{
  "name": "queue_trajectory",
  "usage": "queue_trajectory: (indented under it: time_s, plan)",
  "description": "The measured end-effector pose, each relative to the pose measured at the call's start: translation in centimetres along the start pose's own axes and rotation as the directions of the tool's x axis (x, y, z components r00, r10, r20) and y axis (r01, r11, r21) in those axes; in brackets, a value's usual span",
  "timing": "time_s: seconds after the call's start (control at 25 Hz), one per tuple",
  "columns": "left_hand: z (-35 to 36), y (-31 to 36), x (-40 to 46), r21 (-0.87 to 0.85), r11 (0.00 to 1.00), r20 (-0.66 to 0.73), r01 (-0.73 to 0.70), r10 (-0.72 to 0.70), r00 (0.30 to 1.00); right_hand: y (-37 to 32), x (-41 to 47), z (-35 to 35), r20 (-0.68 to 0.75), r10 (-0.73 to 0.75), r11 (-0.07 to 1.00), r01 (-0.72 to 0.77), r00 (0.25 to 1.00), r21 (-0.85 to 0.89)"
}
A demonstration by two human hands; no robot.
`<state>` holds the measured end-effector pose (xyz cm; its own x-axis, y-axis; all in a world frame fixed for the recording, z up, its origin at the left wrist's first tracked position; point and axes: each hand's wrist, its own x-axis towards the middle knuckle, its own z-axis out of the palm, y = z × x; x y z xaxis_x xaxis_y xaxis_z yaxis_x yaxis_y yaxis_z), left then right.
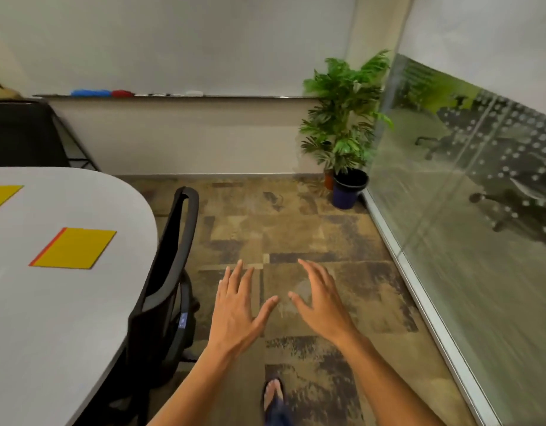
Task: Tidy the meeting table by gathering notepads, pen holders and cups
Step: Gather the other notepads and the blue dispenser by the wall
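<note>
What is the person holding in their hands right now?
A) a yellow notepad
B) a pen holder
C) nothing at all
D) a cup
C: the left hand and the right hand hang open over the carpet, while the yellow notepad lies untouched on the meeting table.

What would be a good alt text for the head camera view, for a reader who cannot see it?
Two empty hands, left hand and right hand, reach forward with fingers spread above a patterned carpet. On the left, a grey table holds a yellow notepad, with a black chair beside it; a potted plant stands in the corner.
</note>
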<state>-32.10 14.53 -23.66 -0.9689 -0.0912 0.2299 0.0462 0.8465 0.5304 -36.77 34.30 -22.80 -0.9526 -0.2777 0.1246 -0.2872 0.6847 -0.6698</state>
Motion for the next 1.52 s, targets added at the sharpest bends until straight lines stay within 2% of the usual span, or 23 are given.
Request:
queue_trajectory:
  time_s: [0.28,0.52,0.68,0.76,0.88,1.12,1.36,1.52]
  plan:
    - [6.0,-3.2,14.9,-0.005,0.978,-0.012,0.206,-0.206,0.978,5.0,18.0,1.6,0.132,-0.087,0.996,0.085,0.987,0.022]
    - [6.1,-6.5,27.7,0.007,0.941,-0.023,0.339,-0.339,0.940,5.9,35.0,3.1,0.183,-0.168,0.984,0.154,0.969,0.091]
    - [5.7,-9.3,35.1,0.014,0.905,-0.103,0.425,-0.421,0.901,5.6,45.4,6.6,0.277,-0.274,0.958,0.237,0.921,0.160]
    - [6.1,-10.7,38.4,0.013,0.871,-0.163,0.492,-0.483,0.860,5.5,50.4,8.8,0.337,-0.335,0.938,0.280,0.880,0.203]
    - [6.5,-12.6,42.5,-0.005,0.799,-0.256,0.601,-0.582,0.772,5.4,57.0,11.1,0.385,-0.429,0.899,0.346,0.817,0.269]
    - [5.3,-14.0,50.8,-0.186,0.580,-0.396,0.793,-0.783,0.480,3.0,70.8,12.0,0.536,-0.613,0.789,0.485,0.580,0.377]
    - [3.6,-20.5,54.8,-0.331,0.385,-0.554,0.861,-0.818,0.152,-2.1,79.6,19.9,0.587,-0.672,0.730,0.536,0.452,0.424]
    - [1.3,-28.5,55.5,-0.373,0.268,-0.533,0.888,-0.846,0.031,-7.9,83.0,27.3,0.622,-0.709,0.681,0.551,0.332,0.482]
